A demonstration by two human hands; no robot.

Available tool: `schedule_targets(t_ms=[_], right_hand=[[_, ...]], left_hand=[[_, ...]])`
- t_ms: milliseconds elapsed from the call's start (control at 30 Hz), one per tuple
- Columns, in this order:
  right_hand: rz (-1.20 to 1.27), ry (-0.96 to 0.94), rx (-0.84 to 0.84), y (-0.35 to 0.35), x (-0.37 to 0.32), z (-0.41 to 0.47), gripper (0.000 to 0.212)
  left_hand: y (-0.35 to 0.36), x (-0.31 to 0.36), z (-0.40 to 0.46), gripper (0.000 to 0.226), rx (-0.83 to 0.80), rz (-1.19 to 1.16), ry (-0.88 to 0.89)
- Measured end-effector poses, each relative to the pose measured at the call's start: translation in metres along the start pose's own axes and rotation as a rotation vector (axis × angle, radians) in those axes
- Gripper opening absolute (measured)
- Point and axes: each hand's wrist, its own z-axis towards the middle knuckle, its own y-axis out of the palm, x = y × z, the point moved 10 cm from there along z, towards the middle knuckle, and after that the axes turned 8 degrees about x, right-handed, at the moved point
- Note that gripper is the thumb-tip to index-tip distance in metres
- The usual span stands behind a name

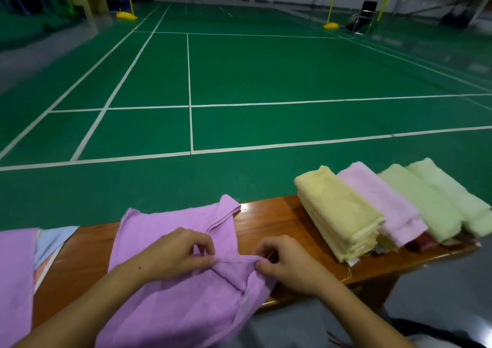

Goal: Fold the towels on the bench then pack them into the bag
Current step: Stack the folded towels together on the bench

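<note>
Head view looks down on a wooden bench (269, 230) at the edge of a green court floor (239, 81), with a purple towel (173, 294) spread across the middle of it. That towel is soft and unpatterned, lying partly flat; its far right corner is turned over on itself, and its near part spills off the front edge of the bench toward the person. A raised ridge of cloth runs between the two hands.

Four folded towels sit side by side at the right end of the bench, each touching its neighbour: a yellow towel (338, 209), a pink towel (380, 201), a green towel (423, 201) and a pale green towel (452, 190). A second purple cloth (16, 281) lies at the left edge of the picture, with a light blue cloth (53, 241) partly under it. I cannot make out a bag.

Both hands rest on the spread towel, close together. Left hand (173, 254) has its fingers curled, thumb and forefinger pinching the hem at the left end of the ridge. Right hand (287, 262) is curled the same way, its thumb and fingers pinching the hem at the right end.
</note>
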Motion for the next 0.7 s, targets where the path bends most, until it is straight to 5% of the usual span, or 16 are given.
schedule_targets(t_ms=[133,267,533,700], right_hand=[[-0.080,-0.035,0.148,-0.009,0.000,0.027,0.003],[0.141,-0.041,0.246,-0.001,-0.003,0.060,0.015],[0.503,-0.037,0.079,0.024,-0.022,0.111,0.015],[0.421,-0.044,0.053,0.024,-0.022,0.116,0.019]], left_hand=[[-0.010,0.001,-0.010,0.016,0.058,-0.233,-0.017],[-0.012,0.003,-0.017,0.021,0.124,-0.350,-0.017],[-0.027,-0.008,-0.030,0.025,0.162,-0.511,-0.075],[-0.031,-0.023,-0.033,0.023,0.187,-0.423,-0.102]])
